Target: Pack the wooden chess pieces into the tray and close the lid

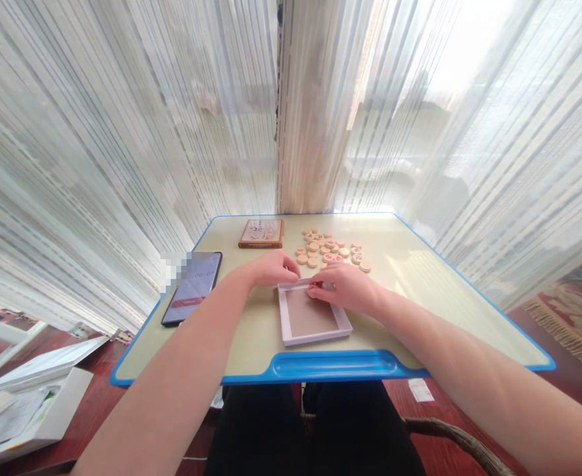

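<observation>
A shallow open box tray [285,320] with pale pinkish-white walls and a brown bottom lies in front of me. My left hand [271,268] is at its far left corner, with thumb and fingers curled closed; what they grip, if anything, cannot be made out. My right hand [345,285] reaches over the far right part of the tray. Its thumb and fingers curve into a pinch just inside the far wall, and whatever is between them is hidden. Just beyond lie several round wooden Chinese chess pieces [330,244], loosely scattered, some showing red or dark characters.
A flat printed box [261,234] with orange-brown sides lies at the back left. Left of my forearm, a phone [194,291] displays a timer. The cream tabletop [419,297] has a blue rim with a molded groove [333,363] at the front. Striped sheer curtains [196,119] hang behind.
</observation>
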Action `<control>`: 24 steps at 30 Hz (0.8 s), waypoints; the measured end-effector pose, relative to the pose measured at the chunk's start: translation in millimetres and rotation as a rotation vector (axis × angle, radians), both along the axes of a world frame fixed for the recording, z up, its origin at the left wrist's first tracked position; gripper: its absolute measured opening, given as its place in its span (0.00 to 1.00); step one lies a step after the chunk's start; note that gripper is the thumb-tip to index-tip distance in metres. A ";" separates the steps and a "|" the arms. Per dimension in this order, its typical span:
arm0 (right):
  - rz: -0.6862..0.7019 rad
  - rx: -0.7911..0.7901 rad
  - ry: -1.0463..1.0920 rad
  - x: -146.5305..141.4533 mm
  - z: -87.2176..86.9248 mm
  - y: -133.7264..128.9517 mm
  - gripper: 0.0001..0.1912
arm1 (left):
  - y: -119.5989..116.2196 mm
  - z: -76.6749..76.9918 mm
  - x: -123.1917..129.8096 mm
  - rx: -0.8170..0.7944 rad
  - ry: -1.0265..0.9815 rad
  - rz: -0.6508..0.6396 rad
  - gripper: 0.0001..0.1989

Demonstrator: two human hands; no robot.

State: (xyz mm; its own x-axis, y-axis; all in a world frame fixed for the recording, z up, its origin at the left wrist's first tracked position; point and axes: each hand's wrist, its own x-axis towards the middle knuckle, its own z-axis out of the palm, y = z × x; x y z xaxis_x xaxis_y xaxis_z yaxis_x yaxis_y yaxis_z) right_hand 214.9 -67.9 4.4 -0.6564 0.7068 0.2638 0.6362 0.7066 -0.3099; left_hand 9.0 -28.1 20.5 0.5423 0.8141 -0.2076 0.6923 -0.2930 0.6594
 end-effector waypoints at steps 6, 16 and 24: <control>0.025 -0.029 -0.114 3.5 16.6 -11.0 0.11 | 5.3 -0.3 -6.0 -0.088 -0.031 -0.030 0.15; -0.036 0.037 -0.155 -11.1 15.2 -19.5 0.14 | 5.8 0.2 -8.3 -0.096 -0.056 -0.057 0.14; 0.099 0.056 -0.117 -10.3 16.0 -20.7 0.08 | 8.5 0.6 -10.8 -0.128 -0.055 -0.055 0.14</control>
